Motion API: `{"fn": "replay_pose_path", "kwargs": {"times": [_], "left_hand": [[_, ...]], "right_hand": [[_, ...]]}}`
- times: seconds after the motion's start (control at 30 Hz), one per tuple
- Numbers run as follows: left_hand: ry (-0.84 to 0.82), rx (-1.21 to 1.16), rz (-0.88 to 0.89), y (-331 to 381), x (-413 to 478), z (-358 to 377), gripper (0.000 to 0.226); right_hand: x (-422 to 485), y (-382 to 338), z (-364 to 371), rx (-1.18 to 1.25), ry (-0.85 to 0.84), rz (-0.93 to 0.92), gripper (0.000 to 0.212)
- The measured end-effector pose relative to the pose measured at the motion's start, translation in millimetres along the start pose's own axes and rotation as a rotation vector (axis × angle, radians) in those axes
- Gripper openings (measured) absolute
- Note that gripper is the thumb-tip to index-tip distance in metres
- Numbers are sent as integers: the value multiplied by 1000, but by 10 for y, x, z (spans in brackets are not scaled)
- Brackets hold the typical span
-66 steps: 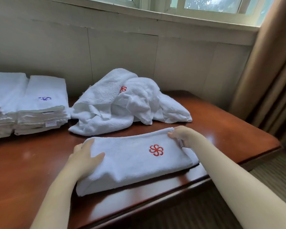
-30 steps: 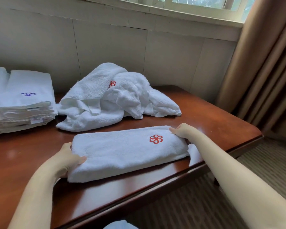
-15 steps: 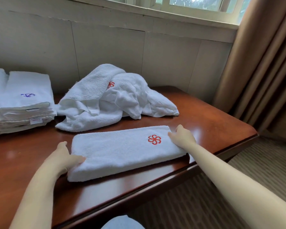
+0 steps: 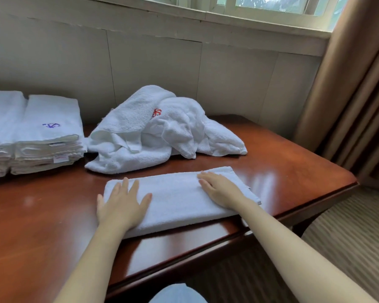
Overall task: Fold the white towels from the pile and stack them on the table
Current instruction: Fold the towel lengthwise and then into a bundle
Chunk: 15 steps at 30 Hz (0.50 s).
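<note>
L hand (image 4: pixel 122 203) flat on folded towel (image 4: pixel 177 202), R hand (image 4: pixel 220 189) flat too, table (image 4: pixel 282 169)

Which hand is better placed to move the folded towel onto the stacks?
Probably left. The left hand lies flat on the towel at the end nearer the stacks; the right hand rests on the far end, by the table corner.

white towel (image 4: pixel 177 200), reddish-brown table (image 4: pixel 293 171), tan curtain (image 4: pixel 354 84)
</note>
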State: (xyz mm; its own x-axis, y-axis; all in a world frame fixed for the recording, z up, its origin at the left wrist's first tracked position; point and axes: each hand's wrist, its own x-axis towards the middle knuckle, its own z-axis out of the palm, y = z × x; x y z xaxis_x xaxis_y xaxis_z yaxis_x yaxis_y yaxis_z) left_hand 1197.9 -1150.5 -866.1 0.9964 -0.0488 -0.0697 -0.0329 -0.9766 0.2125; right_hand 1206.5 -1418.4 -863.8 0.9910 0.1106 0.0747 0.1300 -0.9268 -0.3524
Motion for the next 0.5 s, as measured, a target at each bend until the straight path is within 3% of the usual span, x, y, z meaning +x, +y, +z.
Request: {"fn": "replay_pose_path", "kwargs": {"times": [0.13, 0.23, 0.3, 0.37, 0.4, 0.43, 0.5], "left_hand": [[-1, -241, -121, -181, -75, -121, 75], [8, -624, -194, -367, -151, -266, 84], [-135, -925, -275, -492, -238, -325, 92], [-370, -987, -237, -519, -323, -341, 89], [-382, -1008, -222, -529, -298, -321, 87], [-296, -1093, -240, -538, -245, -309, 88], [77, -1335, -378, -576, -133, -338, 92]], "right_hand": [[-9, 176, -97, -56, 29, 70, 38], [58, 146, -67, -228, -13, 98, 42], [99, 88, -52, -263, -47, 109, 47], [152, -21, -61, -173, -74, 80, 52], [181, -102, -52, -139, -82, 49, 53], [215, -212, -22, -130, -89, 23, 53], [289, -481, 85, -177, -85, 25, 51]]}}
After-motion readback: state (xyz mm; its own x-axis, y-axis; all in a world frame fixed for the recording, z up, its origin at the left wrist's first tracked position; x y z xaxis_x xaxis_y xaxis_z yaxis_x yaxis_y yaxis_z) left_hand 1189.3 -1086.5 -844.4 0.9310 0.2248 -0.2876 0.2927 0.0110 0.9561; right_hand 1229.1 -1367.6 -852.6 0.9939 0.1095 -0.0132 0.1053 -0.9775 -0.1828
